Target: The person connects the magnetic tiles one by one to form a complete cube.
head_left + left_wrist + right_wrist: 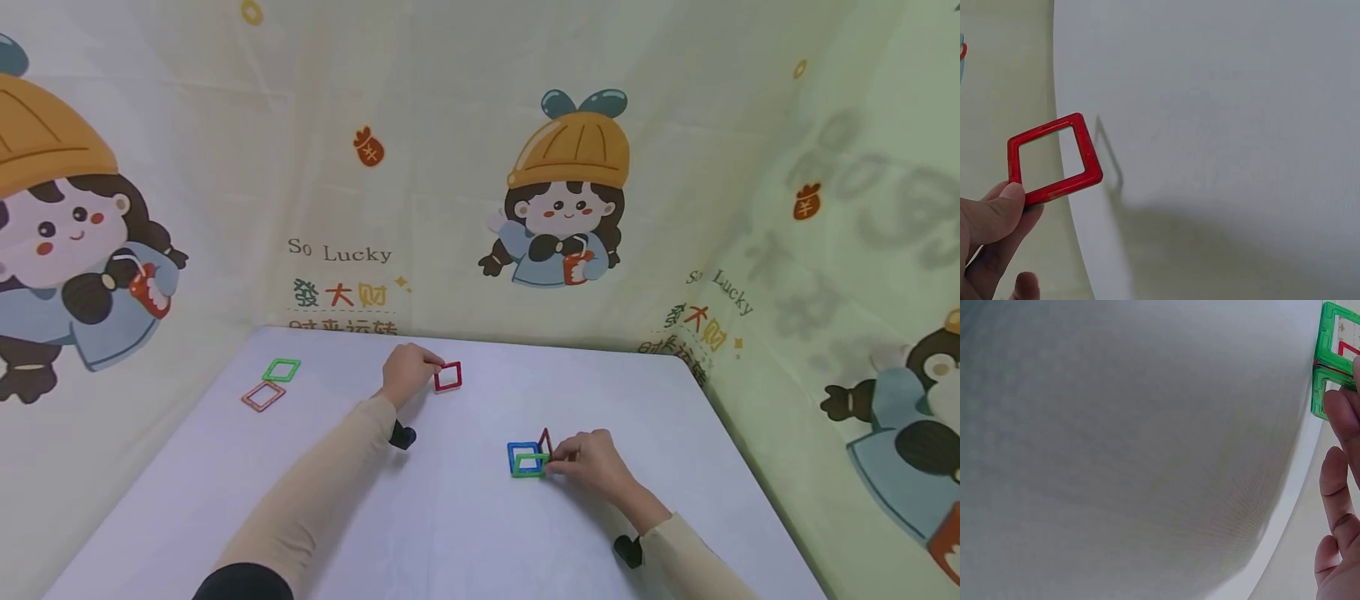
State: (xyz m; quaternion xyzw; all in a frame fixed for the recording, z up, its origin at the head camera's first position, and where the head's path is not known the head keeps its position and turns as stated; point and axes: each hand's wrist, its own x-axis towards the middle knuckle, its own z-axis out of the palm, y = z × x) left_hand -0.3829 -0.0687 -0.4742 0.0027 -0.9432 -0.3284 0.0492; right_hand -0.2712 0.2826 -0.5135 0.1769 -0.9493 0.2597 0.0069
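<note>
My left hand [408,372] pinches a red square magnetic tile [1088,150] by one corner between thumb and fingers. In the left wrist view the tile is raised, and its shadow falls on the white table. At the centre right, a blue square tile [512,458] lies flat. A green square tile [528,475] stands along its near side, and a red tile [545,432] stands at its right side. My right hand [596,465] pinches the green tile at its right end, close to the red one. The right wrist view shows green framing [1322,353] at the fingertips, partly cut off.
Toward the table's far left lie another green square tile [281,371] and an orange square tile [262,397], close together. The white table [420,525] meets a printed cloth backdrop [442,233] at the back and sides.
</note>
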